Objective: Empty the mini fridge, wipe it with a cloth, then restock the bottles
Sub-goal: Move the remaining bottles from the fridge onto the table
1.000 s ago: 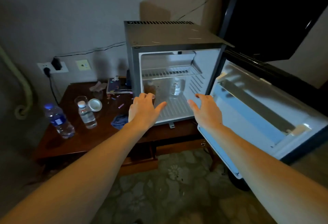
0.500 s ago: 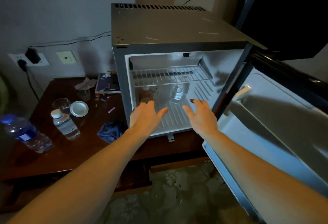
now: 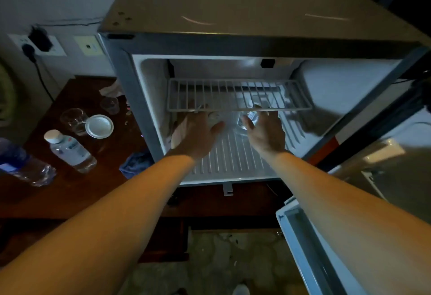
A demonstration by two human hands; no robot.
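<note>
Nearest us lies a pale patterned floor [image 3: 210,259], with the white inner face of the open fridge door [image 3: 300,243] at our right. Beyond it stands a dark brown wooden desk [image 3: 70,196]. On its left part are a crumpled blue cloth [image 3: 135,164] just beside the fridge, a clear plastic bottle with a white cap [image 3: 70,151], a larger clear bottle with a blue label [image 3: 21,166], a round white lid [image 3: 99,126] and a clear drinking glass [image 3: 74,119] touching that lid.

The grey metal mini fridge [image 3: 233,14] sits on the desk. Both our arms reach into it over its white ribbed floor [image 3: 233,154]. Our left hand [image 3: 198,136] has its grip spread, fingers straight, holding nothing. Our right hand [image 3: 265,133] is likewise spread, just in front of a small clear bottle [image 3: 248,119] standing near the back; whether it touches, we cannot tell. Above both hands hangs a white wire shelf [image 3: 238,95]. On the grey wall to the left is a white socket plate [image 3: 37,45] with black plugs.
</note>
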